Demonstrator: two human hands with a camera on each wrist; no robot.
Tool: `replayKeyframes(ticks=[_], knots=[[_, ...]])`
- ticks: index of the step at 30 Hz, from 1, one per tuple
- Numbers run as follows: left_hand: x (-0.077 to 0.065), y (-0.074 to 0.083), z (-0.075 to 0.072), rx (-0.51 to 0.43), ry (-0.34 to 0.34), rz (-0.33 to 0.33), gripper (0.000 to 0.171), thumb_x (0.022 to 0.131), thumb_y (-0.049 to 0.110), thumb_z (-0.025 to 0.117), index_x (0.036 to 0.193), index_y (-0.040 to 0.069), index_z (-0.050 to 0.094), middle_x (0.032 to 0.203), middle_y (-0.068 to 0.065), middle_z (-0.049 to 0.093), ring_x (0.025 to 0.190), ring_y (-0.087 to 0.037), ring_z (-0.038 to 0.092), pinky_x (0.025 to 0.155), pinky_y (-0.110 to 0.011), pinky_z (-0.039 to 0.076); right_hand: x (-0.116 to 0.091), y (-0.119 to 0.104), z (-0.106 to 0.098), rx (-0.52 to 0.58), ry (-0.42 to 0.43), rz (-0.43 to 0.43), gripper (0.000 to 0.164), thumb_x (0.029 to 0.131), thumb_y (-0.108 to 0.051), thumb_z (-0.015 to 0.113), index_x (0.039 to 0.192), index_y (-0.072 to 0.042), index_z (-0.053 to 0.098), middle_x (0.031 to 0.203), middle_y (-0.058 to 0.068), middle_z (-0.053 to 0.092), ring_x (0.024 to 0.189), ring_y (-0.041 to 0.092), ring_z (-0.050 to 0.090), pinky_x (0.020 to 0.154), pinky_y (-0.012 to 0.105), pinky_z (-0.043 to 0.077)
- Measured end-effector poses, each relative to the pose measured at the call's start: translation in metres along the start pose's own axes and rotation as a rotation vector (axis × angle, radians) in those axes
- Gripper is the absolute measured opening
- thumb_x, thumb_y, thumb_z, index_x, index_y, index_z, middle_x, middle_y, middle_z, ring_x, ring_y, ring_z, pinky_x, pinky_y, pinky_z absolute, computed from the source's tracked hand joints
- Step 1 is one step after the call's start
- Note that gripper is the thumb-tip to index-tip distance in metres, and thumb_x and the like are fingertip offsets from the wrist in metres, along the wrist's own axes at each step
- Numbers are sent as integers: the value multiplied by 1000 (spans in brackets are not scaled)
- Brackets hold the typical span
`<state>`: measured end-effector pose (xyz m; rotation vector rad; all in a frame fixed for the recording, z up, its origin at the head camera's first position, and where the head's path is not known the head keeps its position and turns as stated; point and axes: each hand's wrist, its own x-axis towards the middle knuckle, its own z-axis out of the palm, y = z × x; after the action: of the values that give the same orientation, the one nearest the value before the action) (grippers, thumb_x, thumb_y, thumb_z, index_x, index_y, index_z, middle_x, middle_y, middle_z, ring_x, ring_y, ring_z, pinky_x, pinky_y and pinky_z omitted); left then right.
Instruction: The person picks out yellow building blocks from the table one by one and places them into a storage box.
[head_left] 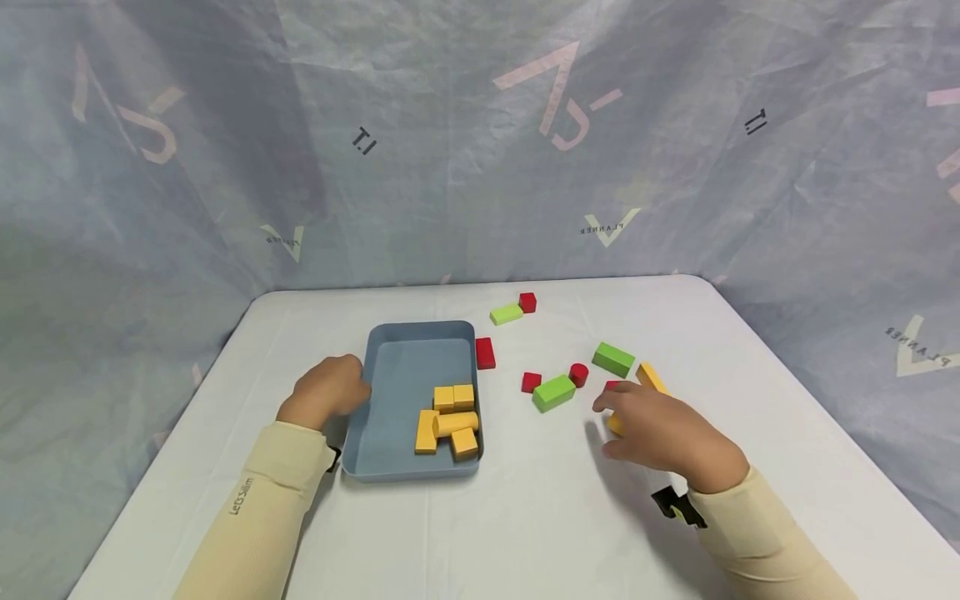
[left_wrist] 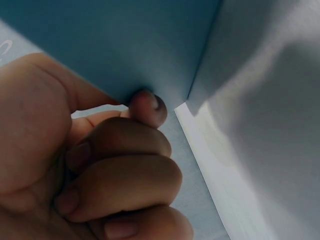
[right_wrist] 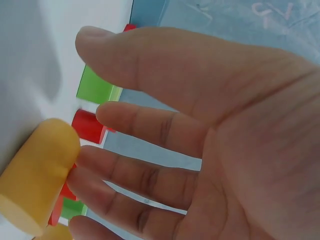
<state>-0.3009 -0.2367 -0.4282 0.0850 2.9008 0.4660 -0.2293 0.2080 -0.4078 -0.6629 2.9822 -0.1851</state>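
Note:
My left hand (head_left: 326,390) pinches the left wall of a blue-grey tray (head_left: 401,367); the left wrist view shows thumb and index finger at the wall's edge, with the other fingers curled in. Several yellow blocks (head_left: 426,433) and a yellow cylinder (head_left: 454,424) lie in the tray's near right part. My right hand (head_left: 656,433) is over the table on the right, fingers spread and slightly bent. In the right wrist view its fingertips are right at another yellow cylinder (right_wrist: 40,175), which the hand partly hides in the head view.
Between tray and right hand lie a green block (head_left: 554,393), a red cube (head_left: 532,382) and a red cylinder (head_left: 578,375). Farther back are another green block (head_left: 613,360), a long yellow block (head_left: 651,377), a light green block (head_left: 506,314) and a red block (head_left: 485,353) beside the tray.

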Motion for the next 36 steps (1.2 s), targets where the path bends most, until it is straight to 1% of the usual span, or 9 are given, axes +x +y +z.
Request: replayKeyframes(ticks=[2,5,8,13,16,20,25,28,36], knots=[[0,0,0,2,-1,-1,11,85,12,50,81,6,59,65,-8,51,55,-21,48,43,-34,38,-1,2,0,6,4,11,46,70,-26,78,111,-15,64,117,3,54,85,13,48,65,35,44],[0,1,-1,1,-3,-4,11,85,12,51,81,6,59,65,-8,52,55,-21,49,44,-34,39,-3,6,0,14,13,18,45,69,-26,78,110,-14,64,108,2,55,81,12,46,63,34,43],[0,1,-1,1,-4,-6,12,86,12,51,82,5,59,65,-8,52,55,-21,49,44,-34,39,-4,9,0,23,18,14,43,69,-25,78,109,-14,64,99,1,55,77,12,46,63,34,43],[-1,1,-1,7,-4,-5,12,86,12,50,81,6,59,65,-8,51,55,-21,49,44,-34,39,-5,13,1,35,5,23,39,70,-23,80,104,-17,63,90,-2,54,74,11,46,62,34,43],[-1,1,-1,11,-3,-4,12,86,12,50,80,6,59,65,-8,51,55,-21,49,44,-34,39,-5,17,2,27,-5,36,42,69,-23,81,106,-17,63,88,-4,56,73,11,47,63,34,44],[0,1,0,12,-2,0,12,86,13,50,81,6,59,66,-8,51,56,-22,49,45,-35,39,-6,20,4,25,-7,52,52,68,-25,82,114,-17,61,84,-7,56,70,11,48,65,36,45],[3,-3,1,12,-7,-2,12,87,14,50,86,6,59,68,-8,52,59,-22,50,47,-36,40,-8,23,6,30,-20,67,58,69,-26,82,118,-13,57,74,-6,53,65,11,47,62,35,44],[4,-4,2,10,-8,-4,12,87,14,50,86,6,59,69,-8,52,59,-22,49,47,-36,40,-8,25,8,32,-37,83,61,69,-27,82,121,-11,54,69,-4,51,62,12,46,59,34,43],[3,-1,1,6,-3,3,12,87,13,51,84,6,59,67,-8,52,58,-22,49,46,-35,40,-6,26,7,33,-63,107,62,69,-27,83,121,-12,53,71,-4,52,63,13,47,58,34,44]])
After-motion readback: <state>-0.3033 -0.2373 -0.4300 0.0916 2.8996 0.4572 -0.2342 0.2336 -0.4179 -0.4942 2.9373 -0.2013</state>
